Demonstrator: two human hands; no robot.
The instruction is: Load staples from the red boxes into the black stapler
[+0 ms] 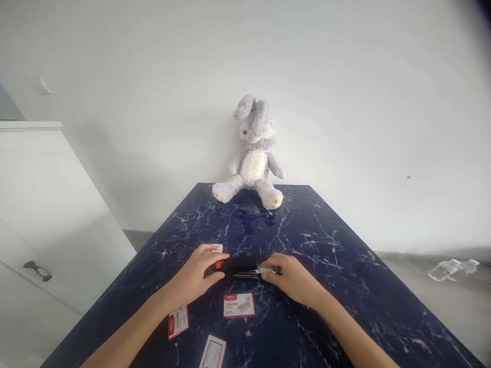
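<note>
A black stapler (pixel 240 266) with an orange end lies on the dark blue marbled table (pixel 330 266). My left hand (pixel 197 275) is wrapped round its orange left end. My right hand (pixel 293 276) pinches the metal front end of the stapler with fingers closed. A small red and white staple box (pixel 239 305) lies just in front of the stapler, between my two forearms. Another small box (pixel 217 248) peeks out behind my left hand.
Two more staple boxes lie near the front edge, one (pixel 178 322) by my left forearm and one (pixel 213 352) lower down. A grey plush rabbit (pixel 253 156) sits at the table's far end against the wall. A white cabinet (pixel 42 214) stands left. A plastic bottle (pixel 452 269) lies on the floor, right.
</note>
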